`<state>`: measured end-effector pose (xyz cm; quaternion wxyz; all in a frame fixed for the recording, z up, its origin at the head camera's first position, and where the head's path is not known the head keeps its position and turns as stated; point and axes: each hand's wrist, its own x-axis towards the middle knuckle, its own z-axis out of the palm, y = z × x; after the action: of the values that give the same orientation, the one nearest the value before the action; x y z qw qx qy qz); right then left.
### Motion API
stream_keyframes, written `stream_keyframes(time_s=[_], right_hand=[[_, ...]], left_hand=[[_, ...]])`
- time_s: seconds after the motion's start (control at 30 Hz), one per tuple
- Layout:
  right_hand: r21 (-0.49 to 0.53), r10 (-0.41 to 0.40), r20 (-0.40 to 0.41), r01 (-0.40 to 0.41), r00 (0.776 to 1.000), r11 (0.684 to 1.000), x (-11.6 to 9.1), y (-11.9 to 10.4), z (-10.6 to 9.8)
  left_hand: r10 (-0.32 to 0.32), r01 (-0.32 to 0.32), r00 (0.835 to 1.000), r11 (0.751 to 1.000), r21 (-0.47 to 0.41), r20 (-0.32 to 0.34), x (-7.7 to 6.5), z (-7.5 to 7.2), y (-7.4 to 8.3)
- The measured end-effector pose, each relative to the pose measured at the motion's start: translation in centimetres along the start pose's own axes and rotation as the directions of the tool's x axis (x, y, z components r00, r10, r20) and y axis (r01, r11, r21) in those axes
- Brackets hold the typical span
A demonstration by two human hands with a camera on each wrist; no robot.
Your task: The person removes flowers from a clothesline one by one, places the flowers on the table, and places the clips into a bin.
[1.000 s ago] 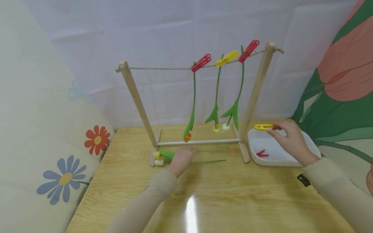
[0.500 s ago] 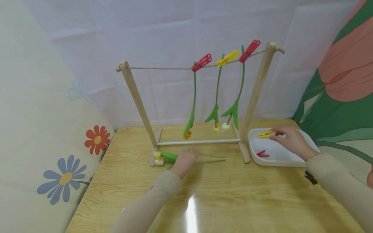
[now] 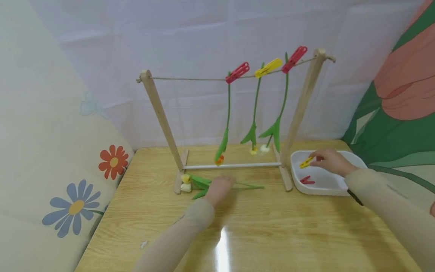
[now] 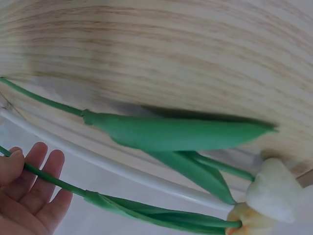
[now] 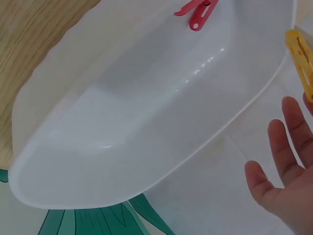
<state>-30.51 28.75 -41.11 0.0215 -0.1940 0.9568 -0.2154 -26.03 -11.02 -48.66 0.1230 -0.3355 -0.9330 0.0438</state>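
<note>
My left hand pinches the thin green stem of an artificial yellow tulip between thumb and fingers. Beside it on the table lies a white tulip, its stem apart from the hand in the left wrist view. Over the white tray on the right, my right hand holds a yellow clothespin by one end. A red clothespin lies inside that tray. Three tulips hang head down from a rope: a red clothespin, a yellow clothespin and another red clothespin hold their stems.
The rope runs between two wooden posts with feet, joined low down by a white bar. Behind the rack hangs a white cloth. A small white scrap lies on the table at front left.
My right hand has lowered slightly, and the yellow clothespin has gone from level to slanting over the tray. My left hand has slid a little right along the stems.
</note>
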Motion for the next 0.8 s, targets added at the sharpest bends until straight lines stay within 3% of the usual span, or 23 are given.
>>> stream_keyframes(time_s=[0.2, 0.47, 0.57, 0.7, 0.8], right_hand=[[-0.013, -0.015, 0.031, 0.015, 0.999, 1.0, 0.9, 1.0, 0.9], [-0.031, -0.001, 0.044, 0.002, 0.999, 1.0, 2.1, 3.1, 2.8], [-0.016, -0.019, 0.044, 0.02, 0.999, 1.0, 2.4, 3.6, 3.4], [-0.012, -0.021, 0.057, 0.021, 0.998, 1.0, 2.6, 3.9, 4.0], [-0.017, -0.021, 0.085, 0.022, 0.996, 1.0, 2.7, 4.0, 4.4]], left_hand=[[-0.01, 0.01, 1.0, 1.0, -0.022, 0.004, 0.2, 1.0, -0.5], [-0.056, 0.059, 0.997, 0.997, -0.058, 0.062, 0.6, 2.0, -1.1], [-0.052, 0.052, 0.998, 0.998, -0.018, 0.039, 1.0, 4.1, -1.8], [-0.008, 0.012, 0.996, 0.999, 0.05, -0.084, 2.8, 14.3, -4.3], [-0.004, 0.008, 0.995, 0.999, 0.047, -0.099, 4.1, 21.5, -5.8]])
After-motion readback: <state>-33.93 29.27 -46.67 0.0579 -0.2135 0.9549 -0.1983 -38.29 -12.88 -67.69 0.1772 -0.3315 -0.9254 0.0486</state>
